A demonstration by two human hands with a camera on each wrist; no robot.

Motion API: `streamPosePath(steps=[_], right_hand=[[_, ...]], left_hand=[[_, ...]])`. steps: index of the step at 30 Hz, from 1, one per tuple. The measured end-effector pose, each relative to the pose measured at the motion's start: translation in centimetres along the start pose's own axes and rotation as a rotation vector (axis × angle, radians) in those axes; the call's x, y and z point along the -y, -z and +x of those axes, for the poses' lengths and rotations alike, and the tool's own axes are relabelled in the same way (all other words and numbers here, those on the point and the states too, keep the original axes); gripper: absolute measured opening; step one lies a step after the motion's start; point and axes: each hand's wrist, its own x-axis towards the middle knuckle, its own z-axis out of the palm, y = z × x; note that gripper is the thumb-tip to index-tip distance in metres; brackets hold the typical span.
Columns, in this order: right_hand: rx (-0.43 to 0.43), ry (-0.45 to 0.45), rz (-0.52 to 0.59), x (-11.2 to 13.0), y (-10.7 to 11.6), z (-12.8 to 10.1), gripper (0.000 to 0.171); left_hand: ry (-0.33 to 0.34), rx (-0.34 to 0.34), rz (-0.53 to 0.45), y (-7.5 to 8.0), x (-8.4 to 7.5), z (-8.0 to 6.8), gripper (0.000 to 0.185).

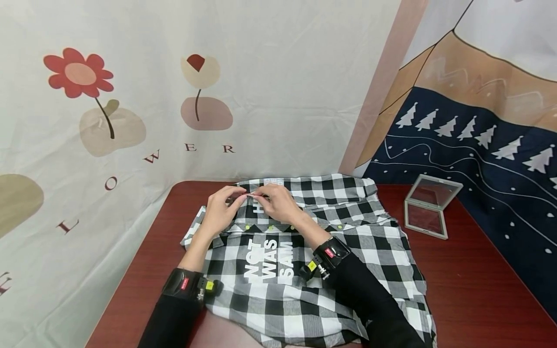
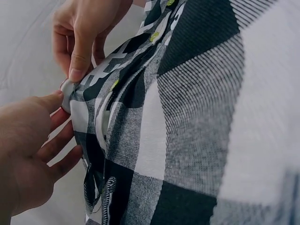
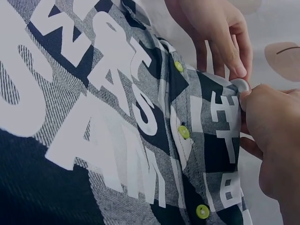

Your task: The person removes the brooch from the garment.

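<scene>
Because the checked shirt lies spread flat over the red-brown table, the head view gives its whole shape: black and white squares, white block lettering down the front, a row of small yellow-green buttons near the collar end. It looks light, soft and limp, likely to sag and crease wherever it is lifted, so a hold at a firm seam, the collar or the button band would probably control it best. The left hand and right hand meet at the far edge of the shirt, fingers curled and pinching the cloth between them. A clear hinged case stands open on the table, well apart to the right.

From the left wrist view, the left hand has its thumb on the folded edge and fingers curled beneath it, while the right hand pinches the same edge from above. The weave shows fine diagonal ribbing, not slippery by the look of it.

Seen from the right wrist, the right hand and left hand nip a small rounded fold of cloth, fingertips touching. Yellow-green buttons run along the band just beside the lettering.
</scene>
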Motion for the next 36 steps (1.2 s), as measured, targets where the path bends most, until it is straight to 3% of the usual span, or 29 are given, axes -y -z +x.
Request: streamPosePath(steps=[7,14,23,36], right_hand=[[-0.082,-0.047,0.154,-0.63,-0.48,-0.31,0.011],[-0.093,-0.142,0.277,-0.90,-0.69,-0.53,0.010],[-0.066,-0.225,0.307,-0.85,-0.61,-0.48,0.013],[-0.046,-0.216,0.302,-0.84,-0.43,-0.52,0.014]], left_hand=[[0.047,0.006,-0.018,-0.13,0.18,0.11,0.024],[0.071,0.007,-0.009,-0.63,0.40,0.44,0.023],[0.039,-0.002,0.003,-0.87,0.27,0.68,0.019],[0.045,-0.011,-0.001,-0.87,0.35,0.68,0.018]])
